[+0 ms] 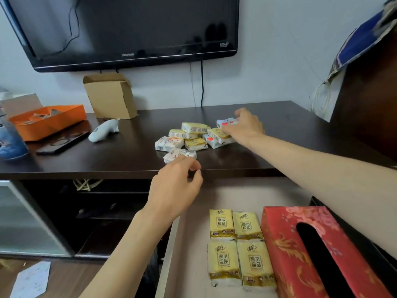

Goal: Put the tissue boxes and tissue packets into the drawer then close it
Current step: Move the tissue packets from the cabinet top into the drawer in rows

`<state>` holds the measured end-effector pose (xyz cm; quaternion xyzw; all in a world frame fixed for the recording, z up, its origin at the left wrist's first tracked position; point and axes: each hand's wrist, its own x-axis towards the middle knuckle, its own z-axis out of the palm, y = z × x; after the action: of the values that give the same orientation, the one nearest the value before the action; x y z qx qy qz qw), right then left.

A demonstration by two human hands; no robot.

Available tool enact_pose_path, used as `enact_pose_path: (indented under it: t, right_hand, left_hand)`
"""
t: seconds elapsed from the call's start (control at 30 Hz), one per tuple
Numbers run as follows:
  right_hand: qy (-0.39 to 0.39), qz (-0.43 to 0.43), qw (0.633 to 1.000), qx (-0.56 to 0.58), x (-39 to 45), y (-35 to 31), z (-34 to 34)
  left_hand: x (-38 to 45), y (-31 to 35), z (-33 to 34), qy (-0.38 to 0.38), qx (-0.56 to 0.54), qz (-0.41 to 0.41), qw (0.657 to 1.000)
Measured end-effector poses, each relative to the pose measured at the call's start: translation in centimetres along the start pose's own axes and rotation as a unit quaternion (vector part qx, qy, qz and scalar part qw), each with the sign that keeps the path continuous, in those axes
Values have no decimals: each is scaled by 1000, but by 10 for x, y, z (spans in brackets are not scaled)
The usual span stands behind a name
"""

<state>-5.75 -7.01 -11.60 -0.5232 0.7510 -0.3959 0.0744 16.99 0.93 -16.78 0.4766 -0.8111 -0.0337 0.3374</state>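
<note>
- TV [129, 29] — glossy black, flat on the white wall, its lower edge hanging well above the tabletop, two cords dropping behind.
- Table [107, 160] — dark, polished wood with a straight front edge. The middle and right of the top lie bare apart from the packets; the left end is crowded.
- Drawer [189, 233] — pulled out under the table's front edge, pale and smooth inside. Its left half and back strip are free floor.
- Tissue box [285, 244] — one, red with gold and pink floral print and a dark oval slot, lying along the drawer's right side.
- Carton [110, 96] — plain brown cardboard, flaps open, upright against the wall.
- Tray [47, 121] — orange, angular, at the table's left end.
- Yellow packs [238, 244] — four soft plastic-wrapped rectangles in a two-by-two block, just left of the tissue box.
- Packets [189, 136] — about eight small crinkly pouches, white and yellow, heaped loosely mid-table; the nearest sits close to the front edge.
- Right hand [245, 125] — reaching across the open drawer, fingers closed on a white packet [225, 122] at the heap's far right.
- Left hand [174, 188] — over the front edge, fingers curled but holding nothing, tips touching the nearest packet [179, 154].
- Remote [103, 130] — white, rounded, beside a flat black phone [62, 143].
</note>
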Motion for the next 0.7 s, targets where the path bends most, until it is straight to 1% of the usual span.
enact_pose_path:
  t: [0.07, 0.1, 0.17, 0.23, 0.27, 0.3, 0.37, 0.43, 0.47, 0.53, 0.63, 0.7]
  right_hand:
    - [47, -4, 998, 30, 2, 12, -9]
    - [58, -2, 998, 30, 1, 21, -15]
    - [42, 14, 999, 3, 0, 41, -25]
    - [-3, 23, 999, -33, -3, 57, -28]
    - [-9, 10, 999, -38, -3, 61, -27]
    - [4, -14, 1000, -26, -2, 62, -27]
    - [21, -75, 997, 21, 0, 54, -25]
    - [-24, -134, 990, 30, 3, 40, -21]
    - [-48, -158, 986, 5, 4, 34, -17]
    - [-62, -176, 981, -62, 4, 23, -5]
    - [-60, -158, 978, -125, -1, 14, 10]
    - [-55, -154, 976, -146, -6, 15, 18]
  left_hand:
    - [4, -1, 3, 17, 2, 10, 1000]
    - [7, 1, 4, 24, 0, 17, 1000]
    - [16, 6, 7, 33, -11, 24, 999]
    - [30, 12, 10, 35, -26, 27, 999]
    - [39, 13, 10, 35, -34, 27, 998]
    - [51, 14, 11, 34, -39, 31, 998]
    - [81, 13, 11, 44, -22, 52, 997]
    - [112, 8, 11, 50, 22, 66, 996]
    - [127, 5, 12, 43, 40, 62, 996]
    - [151, -2, 17, 1, 84, 43, 996]
    - [170, -11, 28, -90, 152, -1, 984]
    - [174, -12, 31, -112, 152, -17, 982]
